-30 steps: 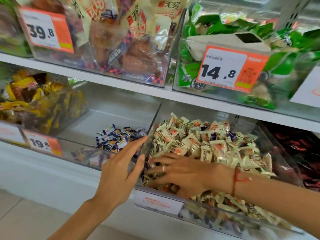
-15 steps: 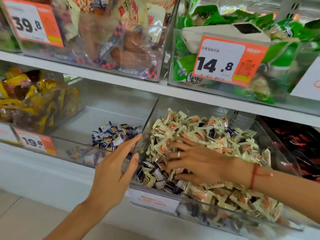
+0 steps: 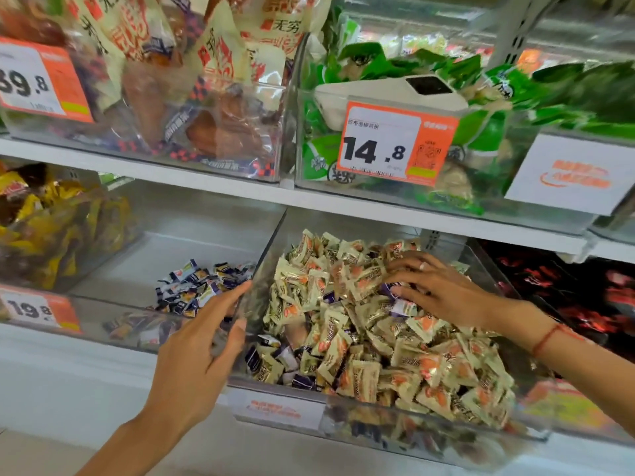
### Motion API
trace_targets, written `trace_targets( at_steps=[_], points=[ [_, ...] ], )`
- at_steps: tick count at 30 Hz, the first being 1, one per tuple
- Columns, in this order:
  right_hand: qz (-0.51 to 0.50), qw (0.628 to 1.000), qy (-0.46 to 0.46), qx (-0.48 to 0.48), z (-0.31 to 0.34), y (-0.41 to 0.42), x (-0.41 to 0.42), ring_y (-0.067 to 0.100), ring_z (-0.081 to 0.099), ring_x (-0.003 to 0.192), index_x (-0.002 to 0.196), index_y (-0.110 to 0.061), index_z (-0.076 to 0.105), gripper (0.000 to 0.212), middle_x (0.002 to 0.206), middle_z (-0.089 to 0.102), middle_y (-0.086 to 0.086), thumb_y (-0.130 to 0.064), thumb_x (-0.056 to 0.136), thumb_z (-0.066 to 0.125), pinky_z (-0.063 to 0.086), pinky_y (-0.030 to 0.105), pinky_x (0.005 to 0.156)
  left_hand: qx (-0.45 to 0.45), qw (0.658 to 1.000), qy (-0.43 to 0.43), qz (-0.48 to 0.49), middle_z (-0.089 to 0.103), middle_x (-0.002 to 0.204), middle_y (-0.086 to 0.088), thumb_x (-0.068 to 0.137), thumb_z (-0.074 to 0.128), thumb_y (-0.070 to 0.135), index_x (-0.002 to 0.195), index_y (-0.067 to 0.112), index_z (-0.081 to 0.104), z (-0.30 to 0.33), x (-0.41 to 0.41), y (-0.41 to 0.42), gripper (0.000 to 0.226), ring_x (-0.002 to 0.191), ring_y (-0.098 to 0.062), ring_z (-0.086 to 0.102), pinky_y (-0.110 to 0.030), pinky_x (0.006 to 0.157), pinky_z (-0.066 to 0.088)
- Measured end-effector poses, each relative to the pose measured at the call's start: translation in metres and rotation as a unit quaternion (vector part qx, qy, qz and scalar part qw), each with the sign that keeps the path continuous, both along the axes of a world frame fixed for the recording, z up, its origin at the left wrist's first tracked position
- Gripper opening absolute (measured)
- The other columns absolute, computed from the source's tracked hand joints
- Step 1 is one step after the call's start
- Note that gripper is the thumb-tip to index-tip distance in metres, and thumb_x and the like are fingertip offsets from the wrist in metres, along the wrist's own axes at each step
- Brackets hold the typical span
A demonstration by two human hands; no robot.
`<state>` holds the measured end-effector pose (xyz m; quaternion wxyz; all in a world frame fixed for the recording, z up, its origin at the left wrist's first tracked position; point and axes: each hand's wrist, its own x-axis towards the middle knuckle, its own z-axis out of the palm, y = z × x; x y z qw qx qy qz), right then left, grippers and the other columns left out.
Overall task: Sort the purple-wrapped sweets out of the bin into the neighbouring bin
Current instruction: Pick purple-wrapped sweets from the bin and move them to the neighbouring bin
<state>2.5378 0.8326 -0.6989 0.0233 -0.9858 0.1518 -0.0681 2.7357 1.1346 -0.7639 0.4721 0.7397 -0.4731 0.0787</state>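
**Two hands at the sweet bins**

On the lower shelf, at about 5 o'clock in the head view, a clear bin [image 3: 446, 431] is heaped with cream-and-orange wrapped sweets [image 3: 347, 338]. Purple-wrapped sweets [image 3: 403, 308] lie scattered among them: one shows just below the right hand's fingers, and several more sit at the bin's front left corner, near 6 o'clock.

The right hand [image 3: 443, 290] reaches in from 3 o'clock and lies palm down on top of the heap at its far right side, fingers spread and lightly bent, their tips touching the wrappers. Whether any finger pinches a sweet cannot be told. A ring shows on one finger and a red string bracelet [image 3: 546, 338] circles the wrist.

The left hand [image 3: 202, 341] comes up from 7 o'clock, fingers straight and together, holding nothing. It sits at the clear wall between the two bins, thumb towards the heaped bin; whether it touches the wall is unclear.

Just to the left, at 9 o'clock from the heap, the neighbouring bin [image 3: 103, 324] holds a small pile of purple sweets [image 3: 199, 286] near its right wall.

On the upper shelf, at 12 o'clock, an orange price tag [image 3: 391, 142] reads 14.8 on a bin of green packets [image 3: 498, 94].
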Motion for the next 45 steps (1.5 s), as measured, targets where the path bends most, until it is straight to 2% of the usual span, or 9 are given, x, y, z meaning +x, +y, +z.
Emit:
trace_targets(
  at_steps=[5,8,11,15,20,24,33,41,45],
  points=[
    [-0.091,0.995,0.003,0.048,-0.001,0.004,0.016,0.018,0.018,0.143,0.13,-0.053,0.044,0.046,0.148,0.036,-0.012,-0.069,0.088,0.04,0.015,0.039,0.115,0.001,0.999,-0.018,0.034,0.064,0.112,0.018,0.095,0.043,0.044,0.128,0.049,0.044,0.005,-0.002,-0.003,0.033,0.054,-0.005,0.057,-0.017,0.049,0.043],
    [-0.097,0.984,0.06,0.136,0.012,0.016,0.013,0.017,0.006,0.146,0.143,-0.053,0.025,0.07,0.157,0.019,-0.01,-0.057,0.084,0.062,0.008,0.043,0.119,-0.024,0.992,-0.078,0.092,0.061,0.119,0.006,0.092,0.045,0.038,0.122,0.026,0.059,0.024,-0.01,-0.013,0.034,0.102,-0.013,0.057,-0.026,0.086,0.04],
    [-0.073,0.966,0.022,0.247,0.023,0.025,0.003,0.019,0.026,0.141,0.145,-0.043,0.031,0.071,0.154,0.029,-0.002,-0.042,0.085,0.069,0.025,0.029,0.113,-0.047,0.983,-0.16,0.077,0.062,0.113,0.01,0.087,0.049,0.031,0.11,0.021,0.067,0.054,-0.029,-0.033,0.03,0.1,-0.004,0.052,-0.022,0.088,0.039],
    [-0.094,0.995,-0.001,0.026,0.018,0.03,-0.018,0.021,0.021,0.144,0.144,-0.042,0.035,0.058,0.153,0.032,-0.007,-0.053,0.09,0.054,0.013,0.052,0.118,0.07,0.988,-0.129,-0.05,0.058,0.115,0.023,0.092,0.055,0.023,0.113,0.035,0.063,0.074,-0.055,-0.075,0.026,0.084,0.008,0.05,-0.001,0.066,0.039],
    [-0.149,0.985,0.092,0.006,-0.003,0.036,-0.04,0.014,-0.007,0.148,0.15,-0.045,0.005,0.057,0.16,0.001,-0.013,-0.058,0.095,0.01,0.001,0.049,0.12,0.312,0.931,-0.084,-0.169,0.045,0.143,0.008,0.095,0.052,0.038,0.13,0.037,0.051,0.048,-0.054,-0.123,0.036,0.103,-0.015,0.06,-0.042,0.112,0.031],
    [-0.205,0.976,0.064,-0.02,-0.006,0.014,-0.027,0.022,-0.003,0.148,0.15,-0.04,0.014,0.05,0.161,0.003,-0.011,-0.048,0.1,0.011,0.004,0.051,0.12,0.295,0.929,-0.021,-0.224,0.043,0.143,0.012,0.095,0.053,0.037,0.13,0.036,0.051,0.033,-0.036,-0.12,0.036,0.126,-0.011,0.046,-0.037,0.107,0.038],
    [-0.26,0.954,0.142,0.039,0.017,0.007,-0.002,0.027,-0.005,0.148,0.153,-0.031,0.012,0.05,0.162,0.001,-0.003,-0.038,0.104,0.02,0.0,0.055,0.118,0.287,0.94,-0.085,-0.165,0.054,0.132,0.017,0.088,0.061,0.043,0.129,0.037,0.053,0.039,-0.033,-0.106,0.042,0.104,-0.002,0.059,-0.027,0.094,0.047],
    [-0.116,0.985,-0.122,0.034,0.025,0.087,0.014,0.023,0.034,0.135,0.126,-0.031,0.056,0.033,0.139,0.051,-0.003,-0.024,0.094,0.054,0.027,0.048,0.112,0.243,0.964,-0.104,-0.028,0.069,0.105,0.015,0.086,0.061,0.05,0.117,0.039,0.062,0.034,-0.032,-0.113,0.033,0.073,0.0,0.066,-0.02,0.064,0.053],
    [-0.057,0.988,0.078,0.12,0.008,0.097,0.017,0.023,0.033,0.133,0.117,-0.033,0.063,0.03,0.133,0.053,-0.005,-0.039,0.087,0.064,0.029,0.049,0.11,0.195,0.976,-0.096,0.013,0.071,0.097,0.009,0.087,0.063,0.045,0.118,0.034,0.062,0.041,-0.028,-0.118,0.034,0.083,-0.007,0.067,-0.021,0.066,0.049]
  ],
)
